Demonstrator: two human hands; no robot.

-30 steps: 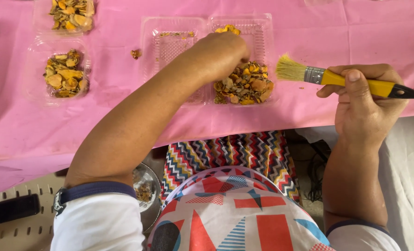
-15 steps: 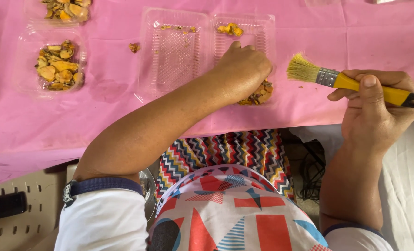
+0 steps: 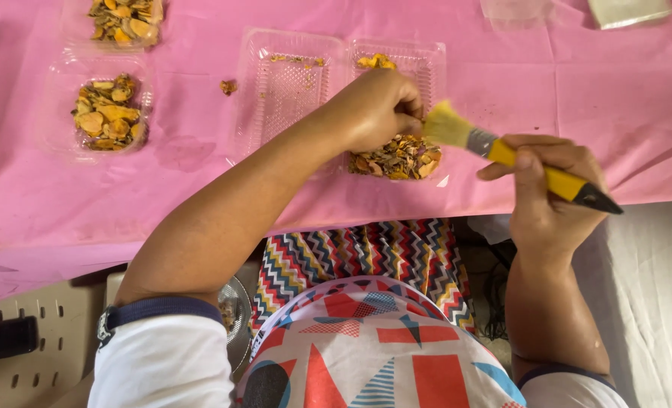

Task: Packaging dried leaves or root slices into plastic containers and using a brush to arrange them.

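Pink plastic sheeting (image 3: 593, 98) is covering the whole work table and hanging over its near edge, while a pale grey cloth (image 3: 653, 302) is lying below at the right and a beige slotted plastic crate (image 3: 26, 355) is showing at the lower left. Sitting in the middle of the sheet is a clear hinged plastic clamshell tray (image 3: 291, 83) lying open in two halves; its left half is holding only a few orange crumbs, and its right half is carrying a heap of dried orange-brown root pieces (image 3: 396, 159) at its near end. Two smaller clear plastic tubs are standing well apart to the left: one (image 3: 57, 128) filled with orange slices, and another (image 3: 75, 23) cut off by the top edge. A small orange scrap (image 3: 229, 87) is lying loose on the sheet between the tubs and the clamshell. The left hand (image 3: 377, 109) is reaching across to the right half of the tray, its fingers curled together into a pinch just above the heap; what they are pinching is hidden by the knuckles, so I cannot tell. The right hand (image 3: 551, 189) is closing around a yellow-handled flat paintbrush with a metal ferrule and pale bristles (image 3: 494, 147), thumb lying along the handle, and the bristles are pointing left, meeting the left fingertips over the tray's near right corner.
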